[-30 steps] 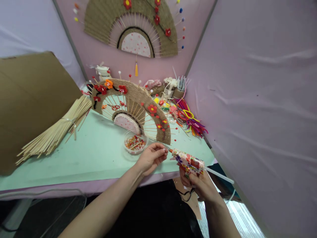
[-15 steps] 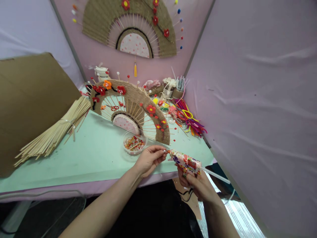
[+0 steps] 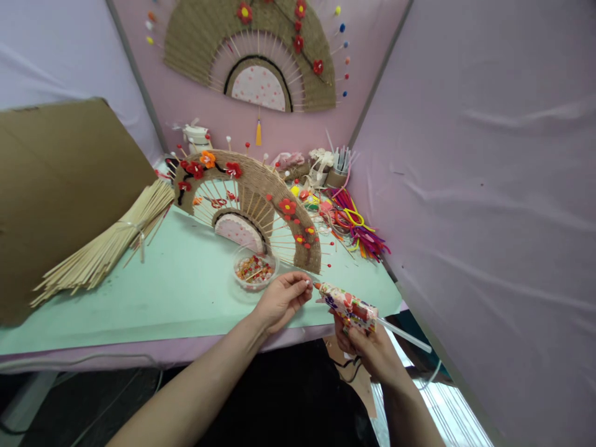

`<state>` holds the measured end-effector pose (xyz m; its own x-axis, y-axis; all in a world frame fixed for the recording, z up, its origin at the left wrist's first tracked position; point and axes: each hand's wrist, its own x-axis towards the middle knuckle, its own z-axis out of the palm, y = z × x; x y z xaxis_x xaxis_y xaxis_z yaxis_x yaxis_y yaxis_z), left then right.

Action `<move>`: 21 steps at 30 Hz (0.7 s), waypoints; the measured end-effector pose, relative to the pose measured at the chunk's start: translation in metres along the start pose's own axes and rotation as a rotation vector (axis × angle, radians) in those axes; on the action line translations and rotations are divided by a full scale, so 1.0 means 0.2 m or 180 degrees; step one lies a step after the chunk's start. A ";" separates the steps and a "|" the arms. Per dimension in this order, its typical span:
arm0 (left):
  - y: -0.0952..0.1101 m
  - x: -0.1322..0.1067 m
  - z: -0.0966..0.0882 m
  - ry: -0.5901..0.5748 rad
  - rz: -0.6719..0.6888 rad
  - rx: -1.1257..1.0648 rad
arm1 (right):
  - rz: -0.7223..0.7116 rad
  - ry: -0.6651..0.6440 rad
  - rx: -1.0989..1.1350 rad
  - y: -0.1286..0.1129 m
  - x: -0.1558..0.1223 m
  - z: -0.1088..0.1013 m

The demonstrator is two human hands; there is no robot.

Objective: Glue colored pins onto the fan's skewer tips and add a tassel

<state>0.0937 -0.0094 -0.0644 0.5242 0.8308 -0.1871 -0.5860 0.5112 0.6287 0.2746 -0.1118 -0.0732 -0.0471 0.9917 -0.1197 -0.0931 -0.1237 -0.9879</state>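
Note:
My right hand (image 3: pixel 367 347) grips a glue gun (image 3: pixel 347 304) wrapped in flowered paper, its orange nozzle pointing left, with a clear glue stick (image 3: pixel 404 335) sticking out behind. My left hand (image 3: pixel 282 299) pinches a tiny bead, white as far as I can tell, between thumb and fingertips, just left of the nozzle. A little behind my left hand sits a clear bowl of small beads (image 3: pixel 254 270). Beyond it stands a jute-wound fan (image 3: pixel 251 198) with wooden ribs and red and orange flowers.
A bundle of bamboo sticks (image 3: pixel 105 248) lies on the mint-green table (image 3: pixel 162 292) at the left, next to a cardboard sheet (image 3: pixel 60 186). Coloured pipe cleaners (image 3: pixel 356 226) and a cup of glue sticks (image 3: pixel 339 167) crowd the back right. A second fan (image 3: pixel 254 53) hangs on the pink wall.
The glue gun's nozzle has moved slightly left, closer to my left fingertips. The view has shifted a little; otherwise nothing differs.

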 end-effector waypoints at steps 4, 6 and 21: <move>0.00 0.00 0.01 0.0096 -0.0010 -0.0015 | -0.0065 -0.0077 0.0094 -0.03 0.01 0.04; 0.00 0.00 0.01 0.0124 0.0000 0.0009 | -0.0093 -0.0067 0.0054 -0.04 0.01 0.05; -0.01 0.00 0.03 0.0310 0.0343 0.0320 | -0.0084 0.0017 -0.0537 0.04 -0.02 0.01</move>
<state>0.0981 -0.0118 -0.0608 0.3964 0.8995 -0.1838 -0.5682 0.3976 0.7205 0.2727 -0.1164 -0.0799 -0.0415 0.9947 -0.0937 0.0741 -0.0905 -0.9931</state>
